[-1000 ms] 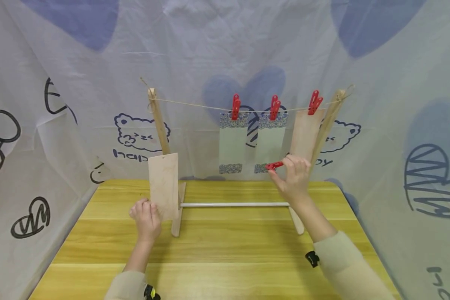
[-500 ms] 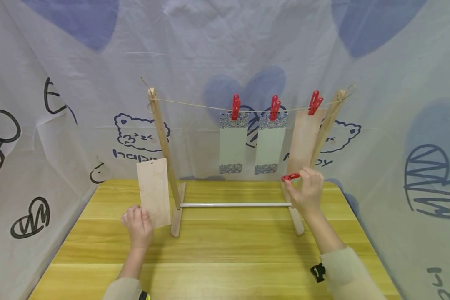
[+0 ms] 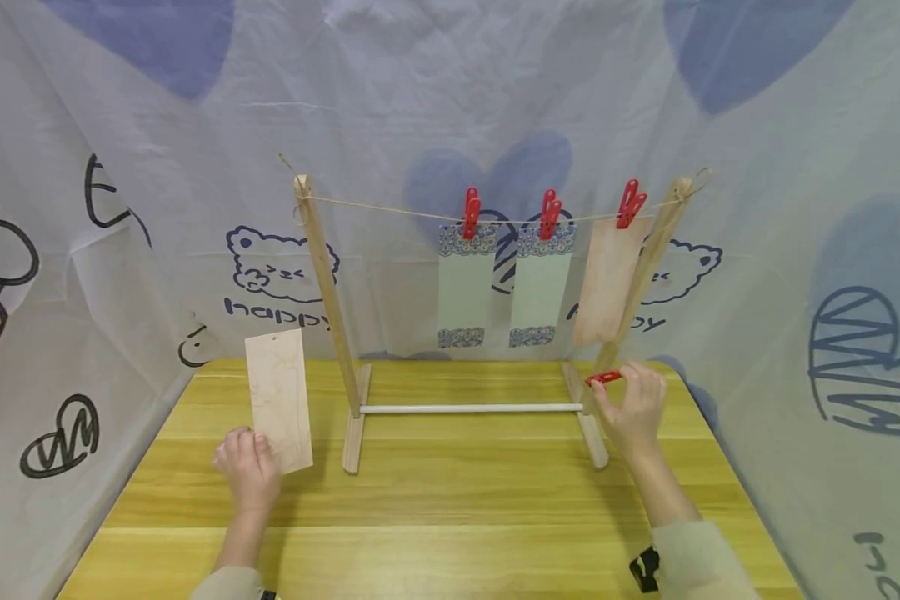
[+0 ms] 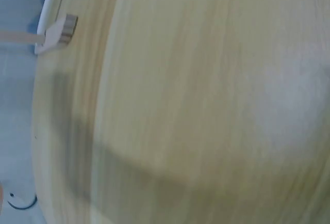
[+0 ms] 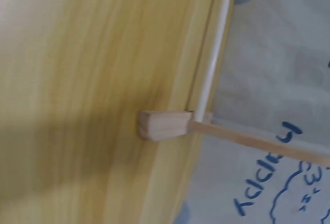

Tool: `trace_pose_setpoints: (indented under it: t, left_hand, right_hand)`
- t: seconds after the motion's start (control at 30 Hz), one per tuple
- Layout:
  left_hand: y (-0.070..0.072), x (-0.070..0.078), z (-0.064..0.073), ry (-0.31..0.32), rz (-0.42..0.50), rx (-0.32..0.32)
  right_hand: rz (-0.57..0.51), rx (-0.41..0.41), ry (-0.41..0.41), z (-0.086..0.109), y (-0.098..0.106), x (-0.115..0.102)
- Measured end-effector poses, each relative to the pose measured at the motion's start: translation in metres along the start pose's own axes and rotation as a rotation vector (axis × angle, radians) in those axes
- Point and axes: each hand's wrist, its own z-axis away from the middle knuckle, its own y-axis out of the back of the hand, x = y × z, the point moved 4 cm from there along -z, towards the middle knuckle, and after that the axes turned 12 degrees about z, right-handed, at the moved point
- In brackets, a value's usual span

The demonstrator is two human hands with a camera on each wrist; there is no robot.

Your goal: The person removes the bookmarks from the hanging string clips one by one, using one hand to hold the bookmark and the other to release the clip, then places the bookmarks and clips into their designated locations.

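Head and wrist views: loose card (image 3: 279,392) and loose clip (image 3: 604,377) in hand, apart from the cord (image 3: 390,207)

Head view: The left hand (image 3: 247,467) grips the loose card at its lower left edge. The card is plain, has a small hole near its top, leans slightly left, and is located left of the left post (image 3: 327,292). The right hand (image 3: 634,408) pinches the red loose clip between thumb and fingers, near the lower end of the right post (image 3: 651,258). Three red clips (image 3: 550,215) sit on the cord. From left to right, they hold two patterned cards (image 3: 467,287) and one plain card (image 3: 612,283). A white rod (image 3: 468,408) joins the stand's two feet on the wooden table (image 3: 457,542).

Left wrist view: One foot (image 4: 58,32) rests on the table. The hand's grip cannot be told from this angle.

Right wrist view: The opposite foot (image 5: 164,125) meets the white rod. The hand's grip cannot be told here either.
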Motion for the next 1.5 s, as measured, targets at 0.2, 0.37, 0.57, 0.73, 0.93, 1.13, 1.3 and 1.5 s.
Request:
trace_pose_setpoints:
  t: [0.2, 0.37, 0.57, 0.73, 0.93, 1.13, 1.3, 1.5]
  left_hand:
    - [0.010, -0.011, 0.004, 0.067, -0.045, -0.041]
    - [0.018, -0.020, 0.005, 0.142, -0.094, -0.087]
    - [0.028, -0.028, 0.010, 0.235, -0.135, -0.161]
    - [0.034, -0.034, 0.016, 0.317, -0.181, -0.212]
    - [0.038, -0.040, 0.023, 0.377, -0.209, -0.245]
    - [0.043, -0.045, 0.029, 0.412, -0.247, -0.281]
    - [0.046, -0.047, 0.032, 0.459, -0.262, -0.340]
    - [0.051, -0.051, 0.037, 0.496, -0.280, -0.379]
  right_hand:
    - [0.034, -0.035, -0.043, 0.020, 0.004, 0.012]
    - [0.079, -0.064, -0.082, 0.037, 0.008, 0.025]
    - [0.140, -0.113, -0.110, 0.056, 0.013, 0.040]
    - [0.179, -0.155, -0.116, 0.070, 0.018, 0.049]
    - [0.194, -0.211, -0.100, 0.088, 0.021, 0.054]
    - [0.224, -0.325, -0.148, 0.108, 0.026, 0.062]
    - [0.271, -0.474, -0.195, 0.122, 0.027, 0.070]
    - [0.330, -0.713, -0.242, 0.135, 0.028, 0.070]
